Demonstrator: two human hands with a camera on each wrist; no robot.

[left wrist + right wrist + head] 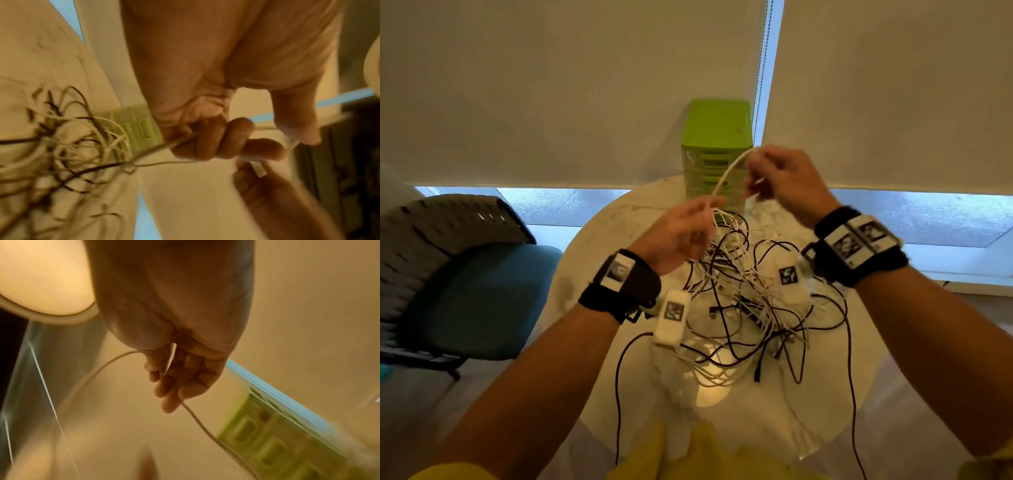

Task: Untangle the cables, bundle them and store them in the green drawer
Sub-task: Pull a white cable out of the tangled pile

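Note:
A tangle of white and dark cables lies in the middle of the round white table. One white cable arcs up out of it between my two raised hands. My left hand grips its lower part with curled fingers. My right hand is higher and pinches the same cable between thumb and fingers. The green drawer unit stands at the table's far edge behind my hands, with its drawers shut. It also shows in the wrist views.
A chair with a teal seat stands left of the table. Two dark cables hang over the table's near edge. Roller blinds and a bead chain hang behind the drawer unit. Yellow clothing is at the bottom.

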